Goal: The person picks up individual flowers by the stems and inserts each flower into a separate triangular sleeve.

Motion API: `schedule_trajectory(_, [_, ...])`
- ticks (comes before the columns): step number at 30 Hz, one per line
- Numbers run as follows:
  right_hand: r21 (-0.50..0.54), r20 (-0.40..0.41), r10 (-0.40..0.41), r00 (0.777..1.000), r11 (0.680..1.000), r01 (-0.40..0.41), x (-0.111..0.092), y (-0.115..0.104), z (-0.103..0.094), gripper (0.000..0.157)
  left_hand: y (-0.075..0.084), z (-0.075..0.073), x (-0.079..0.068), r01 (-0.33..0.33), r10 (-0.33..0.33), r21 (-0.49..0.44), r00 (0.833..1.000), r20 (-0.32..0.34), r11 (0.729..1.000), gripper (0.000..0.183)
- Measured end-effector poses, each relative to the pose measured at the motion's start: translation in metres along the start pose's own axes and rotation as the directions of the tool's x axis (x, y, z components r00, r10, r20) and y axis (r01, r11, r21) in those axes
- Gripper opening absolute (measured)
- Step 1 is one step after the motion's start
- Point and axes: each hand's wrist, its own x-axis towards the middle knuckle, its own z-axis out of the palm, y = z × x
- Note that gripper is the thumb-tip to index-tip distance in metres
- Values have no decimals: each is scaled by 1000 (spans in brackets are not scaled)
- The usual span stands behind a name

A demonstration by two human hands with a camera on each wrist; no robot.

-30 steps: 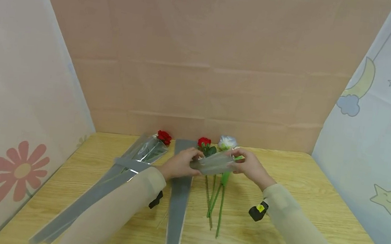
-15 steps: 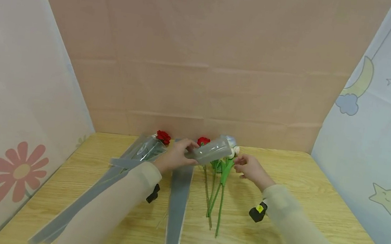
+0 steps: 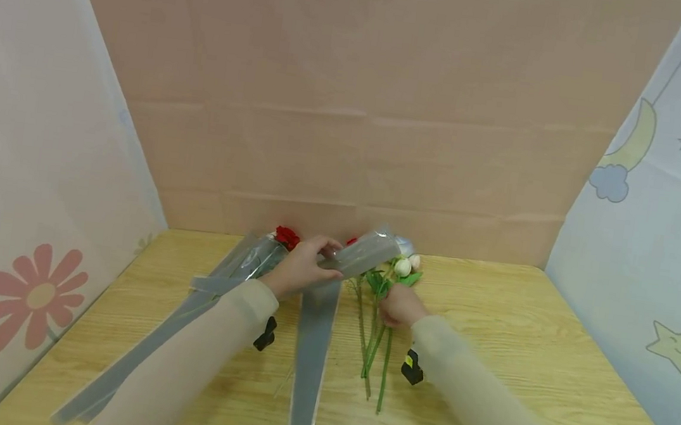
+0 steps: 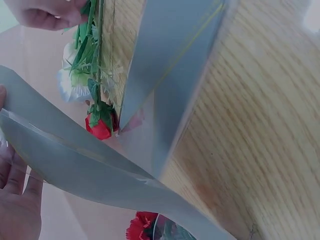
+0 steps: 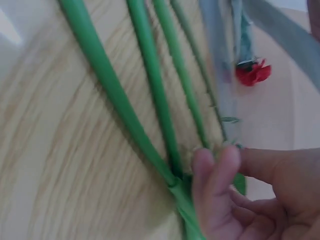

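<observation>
Right hand (image 3: 402, 306) now at stems (image 5: 109, 87)

Right hand off the sleeve and down at the stems

A second ago I had both hands on the clear sleeve (image 3: 367, 253); now only the left hand (image 3: 302, 264) holds it, a little further left. The right hand (image 3: 402, 306) let go, paused beside the flowers half a second ago, and has dropped to the green stems (image 5: 156, 80); I can't tell whether it grips them. The sleeve has swung from nearly level to a slant, far end up, and now hides most of the red bloom (image 3: 352, 241) and part of the pale blue bloom (image 3: 404, 246). The white bud (image 3: 402, 267) has come into view.
</observation>
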Motion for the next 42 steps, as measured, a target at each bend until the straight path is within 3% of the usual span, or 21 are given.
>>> schedule_trajectory(9, [43,-161,174,972,985,-169,15,5,10,33,5,2,1,-16,16,12,1000,8,1000,49])
schedule_trajectory(15, [110,-159,127,979,988,-111,18,7,9,36,4,1,2,-12,12,4,1000,2,1000,49])
schedule_trajectory(21, [125,-203,124,971,987,-100,17,12,13,37,2,4,5,-20,20,14,1000,0,1000,49])
schedule_trajectory(23, [217,-174,139,975,971,-100,15,11,12,32,2,4,4,-17,17,19,1000,0,1000,49])
schedule_trajectory(26, [443,-78,130,989,893,-82,11,8,7,20,2,2,3,-7,7,22,1000,-12,1000,49])
schedule_trajectory(29, [656,8,123,992,749,-98,6,4,-1,50,1,0,1,-2,2,22,1000,-23,1000,48])
schedule_trajectory(31, [715,30,103,994,693,-93,2,4,-7,60,-1,-1,-1,-2,3,26,1000,-31,1000,48])
schedule_trajectory(35, [764,12,73,997,643,-56,-2,5,-15,52,-4,-3,-2,-2,3,27,999,-34,1000,49])
schedule_trajectory(42, [822,-141,70,988,564,77,-16,-3,-41,25,-6,-3,-1,-5,5,5,1000,-30,1000,48])
